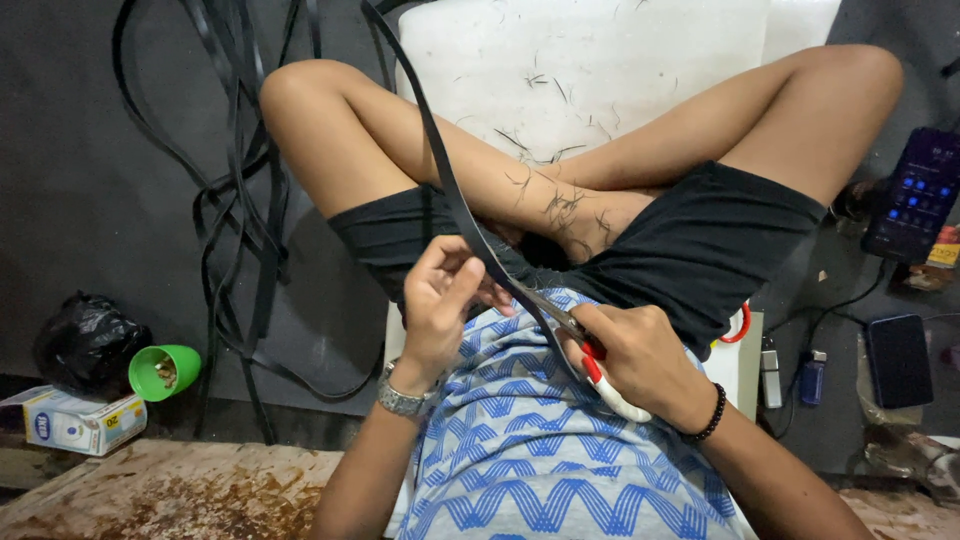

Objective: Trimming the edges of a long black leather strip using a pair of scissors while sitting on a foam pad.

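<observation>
I sit cross-legged in black shorts and a blue-patterned shirt. My left hand (440, 300), with a metal watch on the wrist, pinches a long black strip (432, 130) that rises up and away over my lap. My right hand (640, 355), with a dark bead bracelet, grips red-and-white handled scissors (600, 370). Their blades meet the strip just right of my left fingers. Thin black trimmings lie on my shin and on the white cushion (580, 70) beyond my legs.
A tangle of loose black strips (240, 200) lies on the dark floor at left. A black bag (85, 340), a green cup (165, 372) and a small carton (75, 420) sit lower left. Two phones (915, 195) (897, 360), a lighter (813, 376) and cables are at right.
</observation>
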